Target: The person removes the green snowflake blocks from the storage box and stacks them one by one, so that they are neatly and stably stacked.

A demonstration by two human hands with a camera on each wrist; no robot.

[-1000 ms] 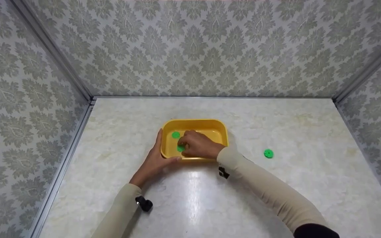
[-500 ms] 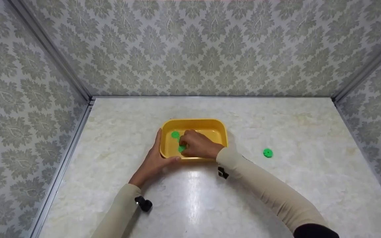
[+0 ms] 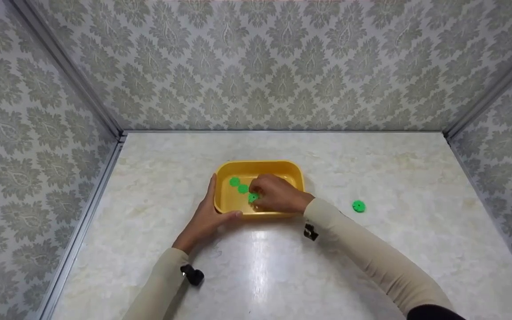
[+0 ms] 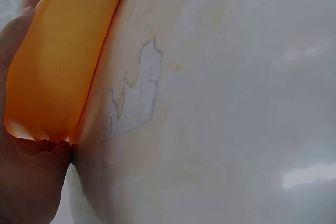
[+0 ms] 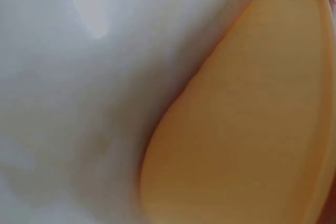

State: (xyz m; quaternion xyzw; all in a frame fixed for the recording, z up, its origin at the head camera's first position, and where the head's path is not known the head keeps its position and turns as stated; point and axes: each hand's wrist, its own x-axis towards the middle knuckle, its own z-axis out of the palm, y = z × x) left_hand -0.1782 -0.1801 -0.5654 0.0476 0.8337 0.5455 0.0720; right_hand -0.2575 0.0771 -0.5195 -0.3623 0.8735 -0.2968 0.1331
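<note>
In the head view a yellow plastic tray [image 3: 278, 166] stands on the table with green notched discs inside. My left hand [image 3: 205, 220] grips the tray's near left corner, fingers along the left wall and thumb at the front rim. Orange-yellow tray wall [image 4: 58, 61] fills the upper left of the left wrist view, the hand around its end. My right hand [image 3: 278, 193] reaches over the front rim, its fingers curled and pinching a green disc [image 3: 253, 198]. Two more green discs [image 3: 234, 182] lie up and left of it in a slanting row, edge to edge.
A single green disc [image 3: 358, 206] lies on the marbled table [image 3: 398, 169] right of the tray. Patterned walls [image 3: 260, 66] enclose the back and both sides. In the right wrist view the tray's outer wall [image 5: 247, 114] hides the right hand's work.
My right hand has shifted slightly right inside the tray. A middle green disc now shows fully between the far disc and the one at my fingers. The left hand keeps its grip.
</note>
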